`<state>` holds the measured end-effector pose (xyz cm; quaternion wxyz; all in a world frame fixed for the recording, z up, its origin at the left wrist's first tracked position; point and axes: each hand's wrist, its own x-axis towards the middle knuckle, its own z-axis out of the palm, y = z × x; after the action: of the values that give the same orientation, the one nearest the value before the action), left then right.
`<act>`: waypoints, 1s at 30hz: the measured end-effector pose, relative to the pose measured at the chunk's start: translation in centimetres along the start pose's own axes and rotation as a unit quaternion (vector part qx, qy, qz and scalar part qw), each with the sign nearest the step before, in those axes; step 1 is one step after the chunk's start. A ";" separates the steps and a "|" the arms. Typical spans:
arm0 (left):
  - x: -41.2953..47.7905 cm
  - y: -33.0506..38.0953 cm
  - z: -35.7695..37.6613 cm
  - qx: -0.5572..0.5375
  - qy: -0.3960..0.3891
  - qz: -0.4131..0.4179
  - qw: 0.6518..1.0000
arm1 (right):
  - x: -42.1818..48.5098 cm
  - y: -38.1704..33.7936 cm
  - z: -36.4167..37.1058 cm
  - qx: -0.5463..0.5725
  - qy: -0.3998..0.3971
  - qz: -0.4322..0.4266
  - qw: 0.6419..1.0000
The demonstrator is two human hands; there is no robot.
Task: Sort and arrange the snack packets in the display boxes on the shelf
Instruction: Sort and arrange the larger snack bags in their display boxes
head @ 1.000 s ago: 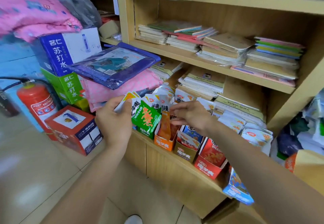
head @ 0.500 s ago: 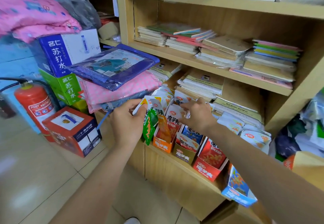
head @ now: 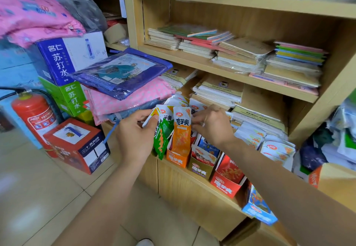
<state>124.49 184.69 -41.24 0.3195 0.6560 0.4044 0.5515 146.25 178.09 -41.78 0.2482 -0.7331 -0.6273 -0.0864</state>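
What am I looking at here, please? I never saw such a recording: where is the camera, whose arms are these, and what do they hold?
There is no machine. The camera sits on a person's head and looks down, so both arms are that person's own. The left grip, a bare hand, pinches the tops of some packets, a green packet in front. The right grip pinches an orange packet whose lower end is in the orange display box. Beside it on the wooden shelf are a brown box, a red box and a blue box. Notebooks lie stacked behind.
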 end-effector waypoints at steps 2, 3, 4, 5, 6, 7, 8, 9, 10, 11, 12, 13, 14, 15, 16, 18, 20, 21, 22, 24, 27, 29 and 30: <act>-0.1 0.2 0.0 -0.002 -0.001 -0.003 1.000 | -0.1 -0.6 0.0 0.051 0.003 0.025 0.998; -0.1 0.3 0.0 -0.004 -0.002 -0.002 1.000 | 0.0 -0.9 -0.2 0.102 -0.005 0.060 0.993; -0.1 0.3 0.0 -0.004 -0.004 0.001 1.000 | 0.2 -1.3 -0.4 0.155 -0.017 0.095 0.983; -0.2 0.3 0.0 -0.003 -0.007 0.005 1.000 | 0.4 -1.6 -0.8 0.200 -0.021 0.123 0.972; -0.3 0.4 0.0 -0.001 -0.009 0.009 1.000 | 0.6 -1.8 -1.2 0.236 -0.014 0.145 0.961; -0.3 0.4 0.1 0.001 -0.012 0.010 1.000 | 0.8 -2.0 -1.6 0.269 0.000 0.163 0.949; -0.4 0.5 0.1 0.002 -0.013 0.010 1.000 | 1.0 -2.1 -2.1 0.295 0.019 0.179 0.938; -0.5 0.6 0.1 0.004 -0.013 0.010 1.000 | 1.2 -2.2 -2.6 0.311 0.035 0.190 0.931; -0.5 0.7 0.1 0.007 -0.013 0.010 1.000 | 1.4 -2.1 -3.1 0.315 0.049 0.194 0.928; -0.6 0.7 0.1 0.009 -0.013 0.009 1.000 | 1.4 -2.1 -3.7 0.309 0.060 0.192 0.930; -0.6 0.8 0.1 0.010 -0.013 0.008 1.000 | 1.4 -2.1 -4.4 0.292 0.072 0.181 0.936; -0.6 0.8 0.2 0.010 -0.014 0.006 1.000 | 1.2 -2.0 -5.2 0.271 0.084 0.166 0.944; -0.6 0.9 0.2 0.009 -0.015 0.006 1.000 | 0.8 -1.8 -6.0 0.251 0.101 0.153 0.950; -0.7 0.9 0.2 0.009 -0.015 0.006 1.000 | 0.4 -1.6 -7.0 0.237 0.123 0.146 0.953; -0.7 0.9 0.3 0.010 -0.015 0.007 1.000 | -0.2 -1.2 -8.0 0.223 0.151 0.142 0.952; -0.8 0.9 0.5 0.009 -0.016 0.004 1.000 | -1.6 -0.2 -10.0 0.193 0.204 0.145 0.949; -1.1 1.2 0.6 0.006 -0.017 0.001 1.000 | -3.4 0.8 -11.7 0.177 0.225 0.159 0.945; -1.2 1.4 0.6 0.006 -0.018 0.001 1.000 | -4.4 1.2 -12.4 0.175 0.227 0.166 0.944; -1.4 1.6 0.6 0.005 -0.017 0.002 1.000 | -5.4 1.6 -13.0 0.177 0.222 0.174 0.943; -1.8 2.2 0.4 0.004 -0.014 0.002 1.000 | -7.3 2.2 -13.5 0.178 0.207 0.188 0.943; -2.2 2.6 0.3 0.007 -0.014 0.010 1.000 | -9.5 2.9 -12.8 0.157 0.193 0.196 0.948; -2.4 2.8 0.2 0.008 -0.020 0.014 1.000 | -10.4 3.0 -11.7 0.132 0.173 0.196 0.956; -2.5 2.9 0.2 0.010 -0.023 0.017 1.000 | -10.8 3.0 -11.1 0.118 0.155 0.193 0.962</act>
<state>125.01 181.15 -39.90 0.3127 0.6783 0.3916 0.5374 149.02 163.10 -37.69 0.4388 -0.7837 -0.4332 -0.0747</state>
